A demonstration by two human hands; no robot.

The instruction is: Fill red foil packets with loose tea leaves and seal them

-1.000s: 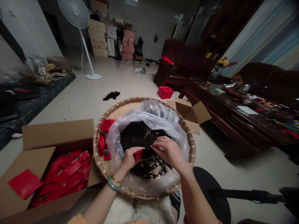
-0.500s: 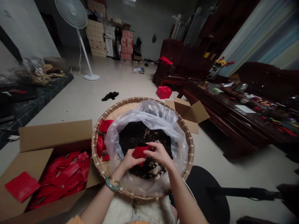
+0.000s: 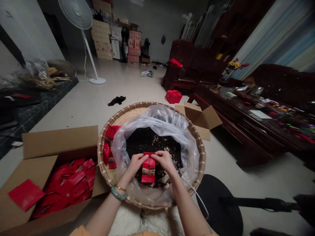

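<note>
Head view: left hand (image 3: 137, 165) and right hand (image 3: 164, 161) close together, both pinching top edge of red foil packet (image 3: 148, 171); packet light, thin, slippery, best held by upper corners, above loose dark tea leaves (image 3: 152, 141).

Left forearm (image 3: 105, 213) and right forearm (image 3: 188, 209) bare, angled inward from the bottom of the view and converging toward the middle. Left wrist (image 3: 124, 180) gently bent, right wrist (image 3: 173, 178) bent a little more. Left hand (image 3: 137, 165) and right hand (image 3: 164, 161) just apart, at nearly the same height, backs upward. Fingers on both hands curled forward and inward, closed in a pinching grip from either side. Thumbs too hidden to make out clearly.
</note>
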